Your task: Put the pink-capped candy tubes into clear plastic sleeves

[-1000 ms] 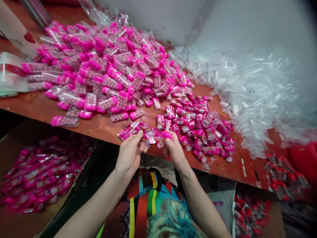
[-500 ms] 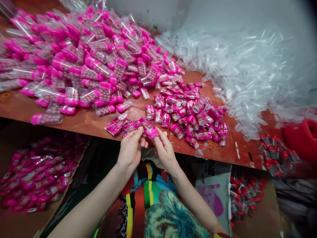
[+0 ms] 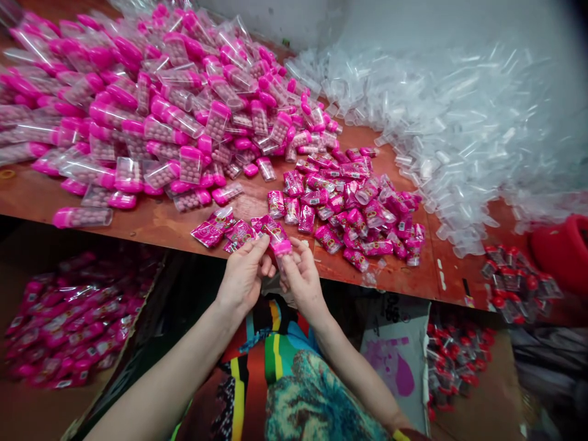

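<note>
Over the table's front edge, my left hand [image 3: 244, 274] and my right hand [image 3: 303, 278] pinch a small candy bottle [image 3: 278, 237] between them. The bottle has a pink cap turned toward me and a printed pink wrapper around its body. My left fingers press on its left side, while my right thumb and fingers close on the cap end. Flat printed pink wrappers [image 3: 214, 228] lie just beyond my left hand. To the right is a heap of wrapped candy bottles [image 3: 353, 208].
Unwrapped clear bottles of pink candy balls [image 3: 184, 122] cover the table's left. Clear empty plastic tubes [image 3: 436, 128] are heaped at right. A red container [image 3: 563, 248] stands beside red-capped bottles [image 3: 512, 285]. Below, a box holds more wrapped pink bottles [image 3: 73, 324].
The bottle has turned more upright, its cap now pointing toward me. My right hand has shifted slightly lower and its fingers are curled more. The view has moved a little.
</note>
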`<state>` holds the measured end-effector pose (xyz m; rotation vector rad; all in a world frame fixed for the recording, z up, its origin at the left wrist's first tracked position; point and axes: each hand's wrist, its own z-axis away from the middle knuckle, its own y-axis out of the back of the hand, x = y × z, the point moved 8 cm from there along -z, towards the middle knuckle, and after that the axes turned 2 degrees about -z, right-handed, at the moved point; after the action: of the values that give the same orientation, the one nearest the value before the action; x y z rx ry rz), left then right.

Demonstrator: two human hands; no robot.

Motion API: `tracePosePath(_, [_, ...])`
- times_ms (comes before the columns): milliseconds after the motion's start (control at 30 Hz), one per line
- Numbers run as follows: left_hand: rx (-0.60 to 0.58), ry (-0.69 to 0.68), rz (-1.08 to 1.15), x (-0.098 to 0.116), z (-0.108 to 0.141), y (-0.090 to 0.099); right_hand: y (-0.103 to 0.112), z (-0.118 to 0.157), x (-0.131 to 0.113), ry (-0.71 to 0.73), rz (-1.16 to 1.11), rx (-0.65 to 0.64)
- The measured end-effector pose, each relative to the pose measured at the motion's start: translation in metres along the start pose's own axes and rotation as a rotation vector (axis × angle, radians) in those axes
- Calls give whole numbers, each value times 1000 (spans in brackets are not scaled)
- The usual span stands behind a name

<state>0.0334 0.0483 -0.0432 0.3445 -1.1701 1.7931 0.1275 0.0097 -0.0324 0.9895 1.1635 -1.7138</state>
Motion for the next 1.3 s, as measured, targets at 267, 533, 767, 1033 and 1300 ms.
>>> tracePosePath(267, [138, 10, 139, -3, -5, 13, 12, 8, -1, 62, 76, 118])
tracePosePath(533, [103, -7, 62, -4, 0, 3, 11, 8, 5, 97, 66, 180])
tracePosePath(767, [18, 13, -26, -8, 1, -3, 5, 5, 10, 88, -5, 108])
tracePosePath(1033, [-81, 157, -50, -22, 1, -8, 11, 1, 11, 71, 145, 35])
tracePosePath(1300, [-114, 190, -68, -21, 2, -7, 13, -3, 12, -61, -26, -37])
